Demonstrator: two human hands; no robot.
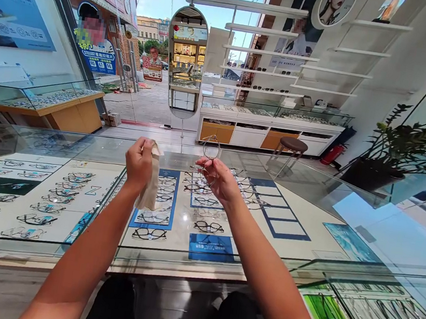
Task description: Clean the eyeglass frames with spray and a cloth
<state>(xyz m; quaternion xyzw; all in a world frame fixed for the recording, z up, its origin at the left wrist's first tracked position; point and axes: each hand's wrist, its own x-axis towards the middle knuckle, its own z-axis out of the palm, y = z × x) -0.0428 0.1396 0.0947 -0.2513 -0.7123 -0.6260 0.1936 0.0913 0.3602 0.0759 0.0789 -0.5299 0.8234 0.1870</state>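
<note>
My left hand [139,164] is closed on a beige cloth [149,185], which hangs down on its right side over the glass counter. To the right of it, my right hand [221,179] pinches a thin-rimmed pair of glasses [211,148] between thumb and fingers. One round lens stands upright above the fingertips, and the rest of the frame is partly hidden by the fingers. The cloth and the glasses are apart. Beneath both hands, rows of glasses lie inside the glass display counter [175,251], among them a dark-rimmed pair [209,227].
A brown stool [292,145] and a white cabinet [240,131] stand beyond the counter, with an oval mirror [186,62] behind it. A potted plant [372,172] is at the right. Another display case [382,307] adjoins at the lower right.
</note>
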